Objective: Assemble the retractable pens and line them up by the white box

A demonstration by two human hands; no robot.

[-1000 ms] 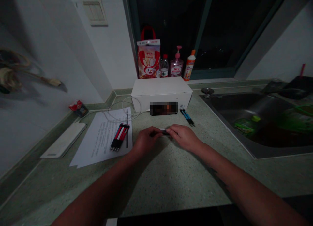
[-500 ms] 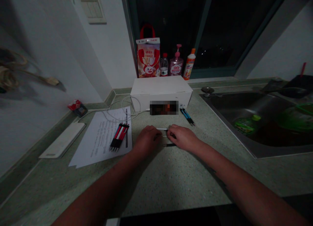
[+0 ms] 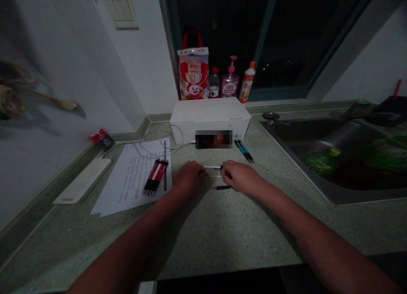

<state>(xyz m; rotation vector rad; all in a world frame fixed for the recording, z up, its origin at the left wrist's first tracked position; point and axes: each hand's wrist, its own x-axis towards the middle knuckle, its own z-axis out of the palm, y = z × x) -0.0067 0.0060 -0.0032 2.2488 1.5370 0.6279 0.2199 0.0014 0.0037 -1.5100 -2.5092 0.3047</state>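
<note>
My left hand (image 3: pixel 190 176) is closed low over the counter, its thumb and fingers pinched; something tiny and pale shows at the fingertips, too small to name. Opposite it, my right hand (image 3: pixel 241 176) is also closed, its fingers curled. A thin pale rod, like a pen refill (image 3: pixel 215 176), spans the gap and runs up to the right fingers. Just beyond it lies a white pen barrel (image 3: pixel 212 167), its dark end by the right hand. Nearer me, a black pen part (image 3: pixel 221 187) lies on the counter, close to the right hand.
Several pens (image 3: pixel 155 177) lie on printed sheets (image 3: pixel 127 179) at left. Two blue-and-black pens (image 3: pixel 244 150) lie beyond my right hand. Behind are a blurred-out device (image 3: pixel 213 139) on a white cable and a white box (image 3: pixel 210 111). A sink (image 3: pixel 299 175) is at right.
My hands have moved slightly apart, the right one to the right. More of the white barrel and the thin rod shows between them.
</note>
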